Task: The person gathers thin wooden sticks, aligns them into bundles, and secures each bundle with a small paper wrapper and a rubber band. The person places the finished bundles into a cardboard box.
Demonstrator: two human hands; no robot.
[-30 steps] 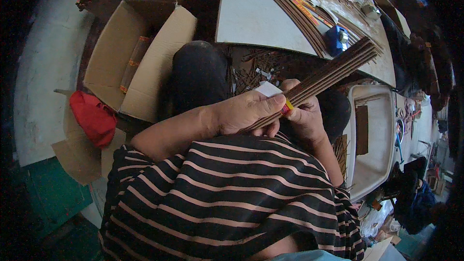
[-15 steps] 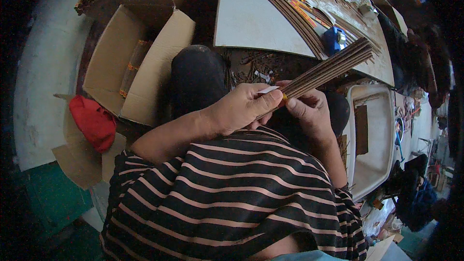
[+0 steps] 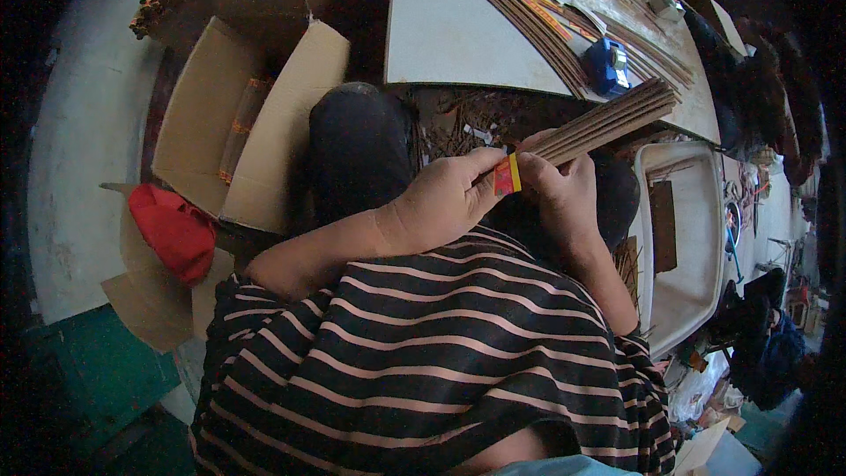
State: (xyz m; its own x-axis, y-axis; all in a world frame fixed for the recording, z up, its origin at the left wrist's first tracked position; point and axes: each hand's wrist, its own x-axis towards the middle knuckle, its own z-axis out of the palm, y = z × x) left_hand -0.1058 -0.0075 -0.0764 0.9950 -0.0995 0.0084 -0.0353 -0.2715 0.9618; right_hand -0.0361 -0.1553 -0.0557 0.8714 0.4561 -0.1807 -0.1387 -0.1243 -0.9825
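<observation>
Above my lap, both hands hold a bundle of thin brown incense sticks (image 3: 608, 128) that slants up to the right. My left hand (image 3: 445, 198) grips the lower end, its fingers closed. Around the bundle between my hands shows a red and yellow paper label (image 3: 508, 174). My right hand (image 3: 564, 189) is closed on the sticks just above the label, its thumb beside the label's edge. The lower tips of the sticks are hidden by my left hand.
An open cardboard box (image 3: 278, 132) with banded bundles stands at the left, a red cloth (image 3: 174, 231) below it. Ahead, a white tabletop (image 3: 476, 35) carries loose sticks, labels and a blue tape dispenser (image 3: 608, 66). A white plastic tub (image 3: 648, 300) stands at the right.
The label's white side faced up before; now its red and yellow face lies against the bundle. My right hand's fingers have closed nearer to the label, and the bundle has shifted slightly.
</observation>
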